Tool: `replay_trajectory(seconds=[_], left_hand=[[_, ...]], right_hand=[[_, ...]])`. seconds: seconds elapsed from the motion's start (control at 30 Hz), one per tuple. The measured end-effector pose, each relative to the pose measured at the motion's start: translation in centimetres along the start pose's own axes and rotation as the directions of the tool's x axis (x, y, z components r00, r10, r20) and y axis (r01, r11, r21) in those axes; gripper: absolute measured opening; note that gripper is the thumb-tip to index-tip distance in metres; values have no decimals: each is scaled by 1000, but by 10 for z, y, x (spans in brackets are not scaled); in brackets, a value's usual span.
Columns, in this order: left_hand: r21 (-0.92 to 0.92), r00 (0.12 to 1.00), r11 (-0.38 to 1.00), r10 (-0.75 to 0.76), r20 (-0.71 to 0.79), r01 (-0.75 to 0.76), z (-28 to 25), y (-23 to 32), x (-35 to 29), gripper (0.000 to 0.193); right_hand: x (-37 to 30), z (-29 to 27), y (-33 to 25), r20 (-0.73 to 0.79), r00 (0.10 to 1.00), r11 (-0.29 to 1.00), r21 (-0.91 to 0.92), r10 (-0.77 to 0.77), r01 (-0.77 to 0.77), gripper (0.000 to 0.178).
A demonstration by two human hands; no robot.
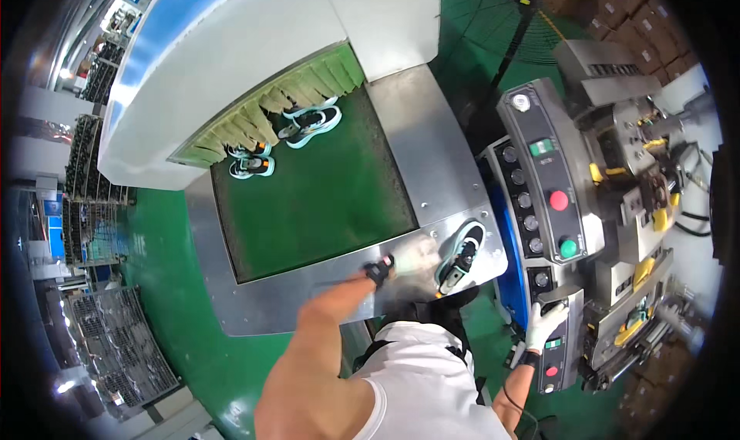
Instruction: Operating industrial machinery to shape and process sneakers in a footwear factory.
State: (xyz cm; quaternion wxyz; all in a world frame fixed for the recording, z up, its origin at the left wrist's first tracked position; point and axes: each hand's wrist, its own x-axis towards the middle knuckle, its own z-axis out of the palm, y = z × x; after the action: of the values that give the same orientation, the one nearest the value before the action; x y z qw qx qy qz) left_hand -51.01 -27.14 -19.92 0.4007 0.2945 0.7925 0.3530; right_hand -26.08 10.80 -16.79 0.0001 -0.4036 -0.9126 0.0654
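My left hand point(416, 256), in a white glove, is smeared by motion over the metal front ledge. It is beside a black sneaker point(464, 256) with a pale blue sole, which lies on the ledge; whether they touch cannot be made out. My right hand point(546, 326), also gloved, rests at the lower control panel point(569, 340), thumb and fingers apart around a dark part there. On the green conveyor belt point(316, 201), a larger black sneaker point(314, 125) and a smaller one point(253, 167) sit by the green fringe curtain point(270, 104), each with another shoe partly behind it.
A white machine housing point(254, 47) rises over the belt, framed by metal ledges point(424, 139). To the right stands an upper control panel point(543, 170) with buttons beside pressing machinery point(636, 201). A fan point(516, 23) is behind; wire racks point(119, 343) stand left.
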Motion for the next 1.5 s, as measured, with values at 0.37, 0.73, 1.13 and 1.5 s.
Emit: replay_trajectory(seconds=[0.37, 0.73, 1.13, 1.5], left_hand=[[240, 508, 741, -156, -847, 628, -356, -198, -33, 49], [454, 799, 709, -263, -540, 540, -245, -164, -38, 42], [-598, 989, 788, 108, -101, -147, -103, 130, -57, 39], [-412, 924, 833, 375, -73, -371, -49, 321, 43, 33]], right_hand=[[-95, 2, -74, 648, 694, 696, 340, 313, -632, 66], [-118, 37, -77, 744, 646, 715, 358, 170, -601, 51], [-61, -73, -180, 546, 497, -136, 570, -674, -810, 53], [-5, -124, -82, 339, 830, -544, 634, -443, -549, 47]])
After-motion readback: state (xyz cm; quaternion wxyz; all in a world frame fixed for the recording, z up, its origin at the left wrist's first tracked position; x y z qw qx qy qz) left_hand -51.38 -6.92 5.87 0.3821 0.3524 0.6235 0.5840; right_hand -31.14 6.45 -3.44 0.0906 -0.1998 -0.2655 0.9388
